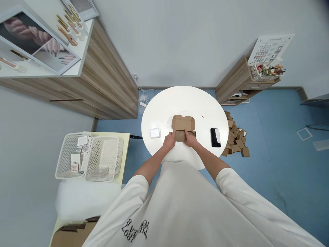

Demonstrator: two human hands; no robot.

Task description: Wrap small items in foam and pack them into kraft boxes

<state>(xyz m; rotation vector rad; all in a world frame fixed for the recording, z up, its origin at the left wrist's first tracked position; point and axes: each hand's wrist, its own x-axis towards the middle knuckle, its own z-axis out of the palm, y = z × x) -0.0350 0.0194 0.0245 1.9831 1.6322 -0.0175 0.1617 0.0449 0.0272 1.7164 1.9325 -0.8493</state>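
Left hand (pixel 169 140) and right hand (pixel 190 139) pinch the sides of an open brown carton (pixel 183 122), midway between the left and right edges of a round white table (pixel 185 97). Even pressure on both sides should keep its folds square. A phone (pixel 215 138) lies by the table's right edge, a white case (pixel 155 132) towards the left. Beyond the right edge, small boxes (pixel 235 139) heap on blue floor (pixel 272 151).

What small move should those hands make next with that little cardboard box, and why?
Probably fold the lid toward the person, over the box. It lies open on the far side, and the left hand and right hand both touch the box, well placed to steady and fold it.
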